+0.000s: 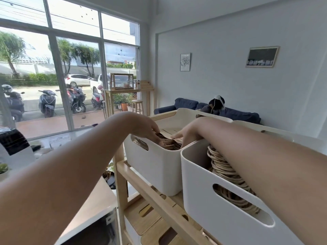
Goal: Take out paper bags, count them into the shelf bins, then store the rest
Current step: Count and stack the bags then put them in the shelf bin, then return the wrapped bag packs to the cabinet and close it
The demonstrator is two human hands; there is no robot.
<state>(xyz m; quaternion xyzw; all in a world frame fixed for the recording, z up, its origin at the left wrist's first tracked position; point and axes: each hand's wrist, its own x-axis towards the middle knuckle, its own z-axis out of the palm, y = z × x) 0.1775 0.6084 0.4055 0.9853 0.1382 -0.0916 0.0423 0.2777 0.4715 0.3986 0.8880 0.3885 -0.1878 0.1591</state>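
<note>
Two white plastic bins stand side by side on the top level of a wooden shelf [139, 184]. The left bin [155, 167] holds a packed row of brown paper bags [170, 145] standing on edge. Both of my arms reach over into it. My left hand [147, 129] has its fingers spread down among the bag tops at the bin's left side. My right hand [188, 134] presses its fingers into the bags at the right side. Whether either hand pinches a bag is hidden by the fingers. The right bin [221, 200] shows bags with twisted paper handles [224, 171] under my right forearm.
Lower shelf levels carry white boxes with wooden lids [150, 221]. A white counter [92, 207] lies at the left below my left arm. A dark sofa [237, 114] sits behind the shelf, and a wooden table with a stool [129, 96] stands by the window.
</note>
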